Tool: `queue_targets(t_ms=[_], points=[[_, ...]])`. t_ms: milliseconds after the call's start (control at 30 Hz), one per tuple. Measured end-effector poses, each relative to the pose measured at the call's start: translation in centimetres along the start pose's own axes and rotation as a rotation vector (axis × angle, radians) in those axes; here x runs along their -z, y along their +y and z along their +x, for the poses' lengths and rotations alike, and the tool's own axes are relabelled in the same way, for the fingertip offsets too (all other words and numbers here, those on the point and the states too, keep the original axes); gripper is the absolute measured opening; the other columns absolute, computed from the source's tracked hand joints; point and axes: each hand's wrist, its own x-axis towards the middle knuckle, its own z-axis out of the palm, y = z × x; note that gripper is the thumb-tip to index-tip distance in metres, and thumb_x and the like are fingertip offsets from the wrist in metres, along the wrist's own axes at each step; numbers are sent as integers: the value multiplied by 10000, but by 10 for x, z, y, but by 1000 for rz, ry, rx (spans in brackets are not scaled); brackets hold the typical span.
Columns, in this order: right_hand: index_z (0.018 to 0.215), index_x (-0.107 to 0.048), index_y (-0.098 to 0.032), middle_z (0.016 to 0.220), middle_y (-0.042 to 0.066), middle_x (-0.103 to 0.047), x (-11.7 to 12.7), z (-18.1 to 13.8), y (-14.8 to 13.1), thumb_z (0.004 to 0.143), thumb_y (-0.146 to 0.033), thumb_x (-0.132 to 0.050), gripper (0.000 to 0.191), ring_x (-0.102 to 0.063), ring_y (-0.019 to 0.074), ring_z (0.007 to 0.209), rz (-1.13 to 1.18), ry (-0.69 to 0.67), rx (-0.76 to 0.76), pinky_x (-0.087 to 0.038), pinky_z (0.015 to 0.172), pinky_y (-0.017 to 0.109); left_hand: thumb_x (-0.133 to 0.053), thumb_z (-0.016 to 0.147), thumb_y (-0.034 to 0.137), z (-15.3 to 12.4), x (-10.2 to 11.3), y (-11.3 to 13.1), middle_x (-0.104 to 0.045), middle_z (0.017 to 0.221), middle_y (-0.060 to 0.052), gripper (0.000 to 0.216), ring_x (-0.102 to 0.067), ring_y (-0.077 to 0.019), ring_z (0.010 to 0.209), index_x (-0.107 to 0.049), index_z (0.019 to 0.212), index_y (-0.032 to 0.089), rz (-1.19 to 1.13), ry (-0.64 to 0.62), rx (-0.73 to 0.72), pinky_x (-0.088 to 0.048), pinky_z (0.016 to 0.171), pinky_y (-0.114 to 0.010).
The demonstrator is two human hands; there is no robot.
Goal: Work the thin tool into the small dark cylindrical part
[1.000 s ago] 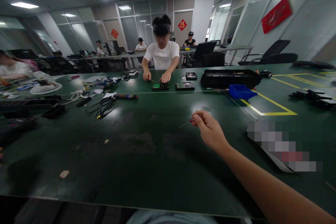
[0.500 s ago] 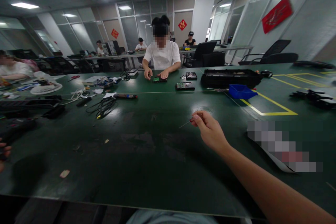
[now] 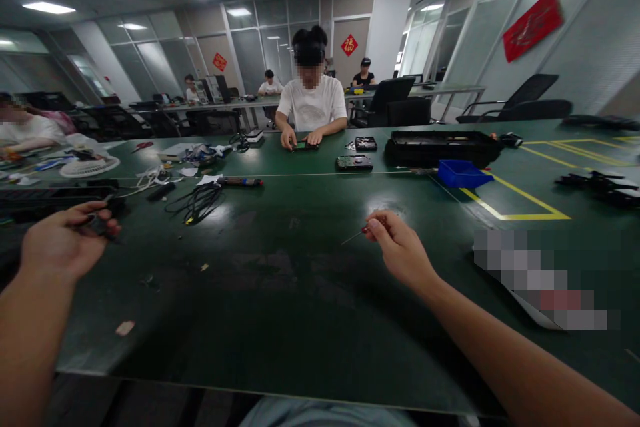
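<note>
My right hand [image 3: 400, 250] hovers over the middle of the green table [image 3: 280, 307], fingers pinched on a thin screwdriver [image 3: 356, 235] whose tip points left. My left hand [image 3: 63, 240] is raised at the left side of the table, fingers curled round a small dark object [image 3: 103, 223] that I cannot name. Both forearms reach in from the near edge.
A black cable bundle [image 3: 197, 203] and a dark pen-like tool [image 3: 239, 181] lie left of centre. A blue bin [image 3: 459, 173] and a long black tray [image 3: 440, 147] sit at the right by yellow floor-tape lines. A person across the table handles a circuit board [image 3: 300, 145]; a disk drive [image 3: 353, 162] lies nearby.
My left hand has come into view from the left edge, holding a small dark object. My right hand has stayed in place. The person opposite has drawn the board closer.
</note>
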Motion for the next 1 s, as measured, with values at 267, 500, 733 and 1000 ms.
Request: queue_targets(t_ms=[267, 500, 733, 1000], points=[[982, -612, -222, 905, 71, -703, 1, -1, -2, 965, -458, -459, 282, -675, 231, 850, 10, -27, -1, -512, 758, 385, -410, 689, 61, -82, -122, 36, -500, 748, 11, 306, -489, -121, 734, -549, 939, 171, -184, -527, 105, -441, 759, -251], [984, -617, -219, 894, 67, -706, 2, -1, -1, 962, -471, -467, 294, -673, 221, 838, 0, -29, -7, -510, 747, 366, -426, 786, 183, -157, -202, 46, -562, 796, -10, 298, -505, -162, 758, -600, 1028, 183, 292, -1034, -198, -386, 704, -286], [980, -619, -216, 880, 59, -707, 1, -1, -2, 964, -451, -465, 282, -676, 217, 825, -15, -25, -3, -509, 738, 359, -430, 810, 235, -193, -250, 0, -618, 954, -46, 333, -563, -197, 842, -624, 1079, 212, 441, -1169, -244, -446, 737, -307], [914, -651, -224, 791, 36, -717, 3, -3, -9, 929, -439, -521, 252, -670, 211, 733, -101, -55, -1, -491, 670, 344, -531, 835, 100, -176, -252, -40, -582, 1235, -110, 460, -531, -268, 1171, -536, 1283, 202, 550, -1072, -511, -423, 1049, -445]])
